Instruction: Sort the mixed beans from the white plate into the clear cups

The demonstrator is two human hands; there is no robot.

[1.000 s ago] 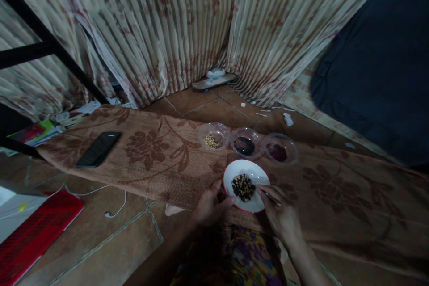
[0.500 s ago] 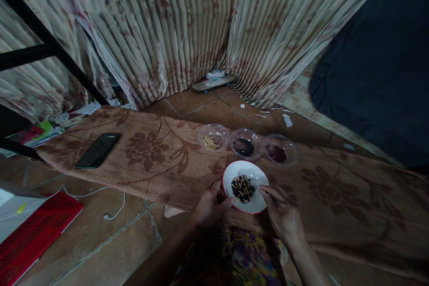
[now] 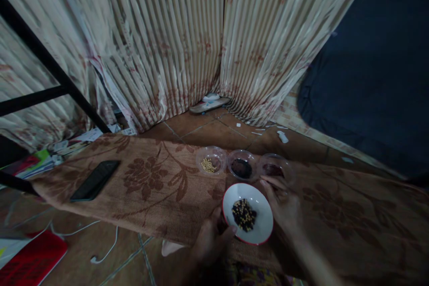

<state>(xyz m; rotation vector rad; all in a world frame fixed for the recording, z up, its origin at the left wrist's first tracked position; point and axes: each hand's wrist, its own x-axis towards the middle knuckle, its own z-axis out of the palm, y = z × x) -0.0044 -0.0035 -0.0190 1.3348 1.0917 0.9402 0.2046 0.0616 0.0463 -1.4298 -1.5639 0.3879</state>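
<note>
A white bowl point(image 3: 263, 208) with a red rim holds a mixed heap of black and pale yellow beans point(image 3: 244, 215). My left hand point(image 3: 211, 237) grips its left edge, thumb on the rim and fingers at the side. Behind the bowl stand three clear plastic cups in a row. The left cup point(image 3: 219, 154) holds pale yellow beans, the middle cup point(image 3: 241, 155) black ones, and the right cup point(image 3: 284, 164) dark red ones. Blurred, my right hand point(image 3: 281, 201) is at the near side of the right cup, fingers pinched together; what they hold cannot be made out.
A dark phone point(image 3: 95, 181) lies on the left of the patterned brown cloth point(image 3: 150, 192). Beyond it are papers point(image 3: 53, 156) and a black metal frame point(image 3: 63, 87). A skateboard point(image 3: 209, 105) and white scraps lie on the tiled floor by the striped curtain point(image 3: 167, 31).
My right hand has moved from the bowl's right rim up to the right cup. My left hand remains at the bowl. The whole view has shifted, with things sitting lower.
</note>
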